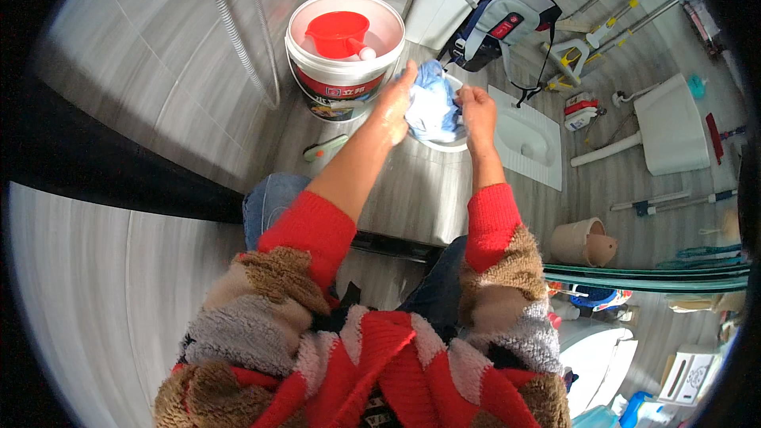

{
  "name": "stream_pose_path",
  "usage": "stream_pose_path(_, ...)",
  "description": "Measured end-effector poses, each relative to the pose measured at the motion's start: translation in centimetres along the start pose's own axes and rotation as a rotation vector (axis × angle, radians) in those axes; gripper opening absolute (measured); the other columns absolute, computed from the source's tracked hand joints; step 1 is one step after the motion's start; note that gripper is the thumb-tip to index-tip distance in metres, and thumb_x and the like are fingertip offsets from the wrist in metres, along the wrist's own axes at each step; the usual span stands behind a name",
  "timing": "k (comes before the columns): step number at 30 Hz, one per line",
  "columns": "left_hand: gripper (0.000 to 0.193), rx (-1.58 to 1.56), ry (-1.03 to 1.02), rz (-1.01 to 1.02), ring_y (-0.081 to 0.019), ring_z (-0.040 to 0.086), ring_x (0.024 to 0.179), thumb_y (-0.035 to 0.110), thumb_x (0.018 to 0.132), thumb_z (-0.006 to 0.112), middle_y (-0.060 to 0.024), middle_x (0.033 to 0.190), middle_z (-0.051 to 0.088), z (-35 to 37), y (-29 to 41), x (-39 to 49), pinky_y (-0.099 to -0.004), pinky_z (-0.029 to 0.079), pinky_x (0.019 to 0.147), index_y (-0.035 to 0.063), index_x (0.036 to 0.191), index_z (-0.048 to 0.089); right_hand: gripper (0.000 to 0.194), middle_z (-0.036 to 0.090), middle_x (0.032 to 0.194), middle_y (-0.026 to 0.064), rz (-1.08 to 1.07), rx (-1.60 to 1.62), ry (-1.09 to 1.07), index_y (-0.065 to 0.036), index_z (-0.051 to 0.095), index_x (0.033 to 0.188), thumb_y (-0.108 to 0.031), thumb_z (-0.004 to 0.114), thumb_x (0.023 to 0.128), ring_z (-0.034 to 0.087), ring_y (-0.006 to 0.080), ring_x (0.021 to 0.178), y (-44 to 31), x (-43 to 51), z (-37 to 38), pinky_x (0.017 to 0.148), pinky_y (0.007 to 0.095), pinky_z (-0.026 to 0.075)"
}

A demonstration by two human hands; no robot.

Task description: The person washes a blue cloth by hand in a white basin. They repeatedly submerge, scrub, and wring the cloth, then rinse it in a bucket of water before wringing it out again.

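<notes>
Both my hands hold a light blue, bunched-up cloth (433, 104) over a white basin (449, 145). My left hand (394, 104) is at the cloth's left side, with the thumb up and the skin looking wet. At the right side, my right hand (477, 108) has its fingers closed on the cloth's edge. The cloth hides most of the basin, which stands on the tiled floor. Behind and left of it is a large white bucket (345, 80) with a red plastic dipper (339, 34) inside.
A squat toilet (526, 142) lies right of the basin. Beyond stand a backpack (505, 21) and a white bin (437, 12). A green brush (325, 147) lies near the bucket. Mops (585, 50) lean at the upper right. A low dark sill (392, 246) crosses the floor before my knees.
</notes>
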State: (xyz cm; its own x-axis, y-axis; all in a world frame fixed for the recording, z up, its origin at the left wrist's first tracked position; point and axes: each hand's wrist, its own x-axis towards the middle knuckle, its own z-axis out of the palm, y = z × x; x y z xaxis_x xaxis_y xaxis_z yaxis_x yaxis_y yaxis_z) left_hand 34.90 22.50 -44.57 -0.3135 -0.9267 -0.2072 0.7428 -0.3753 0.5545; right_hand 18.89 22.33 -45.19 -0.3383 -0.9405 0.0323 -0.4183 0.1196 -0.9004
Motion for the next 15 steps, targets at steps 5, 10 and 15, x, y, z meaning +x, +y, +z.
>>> stream_pose_path(5,0.048,0.147,-0.180,0.028,-0.0172,0.058,0.100,0.042,0.094,0.039,-0.0077,0.112,0.058,-0.2,1.5,-0.6,-0.0328,0.047,0.086,0.0028,0.120,0.048,0.055,0.061,0.072,0.0052,0.079,0.502,-0.349,-0.002,0.063,0.087,-0.055,0.047,0.087,0.055,0.0145,0.066,-1.2,-2.0,0.7,0.068,0.0293,0.044)
stream_pose_path(10,0.045,0.428,-0.119,0.154,-0.0160,0.055,0.100,0.044,0.094,0.039,-0.0067,0.114,0.055,-0.2,1.5,-0.6,-0.0301,0.046,0.085,0.0105,0.121,0.051,0.028,0.063,0.078,-0.0004,0.210,0.357,-0.415,-0.006,0.064,0.084,-0.034,0.061,0.085,0.055,0.0086,0.067,-1.6,-2.3,0.7,0.067,0.0248,0.044)
stream_pose_path(15,0.044,0.742,0.126,0.284,-0.0157,0.053,0.101,0.043,0.093,0.043,-0.0075,0.112,0.057,-1.9,1.8,-0.1,-0.0296,0.041,0.088,0.0086,0.115,0.057,0.018,0.064,0.085,0.0059,0.071,0.824,-0.226,-0.002,0.061,0.088,-0.019,0.056,0.088,0.059,0.0153,0.076,-1.0,-0.9,-1.1,0.075,0.0308,0.046)
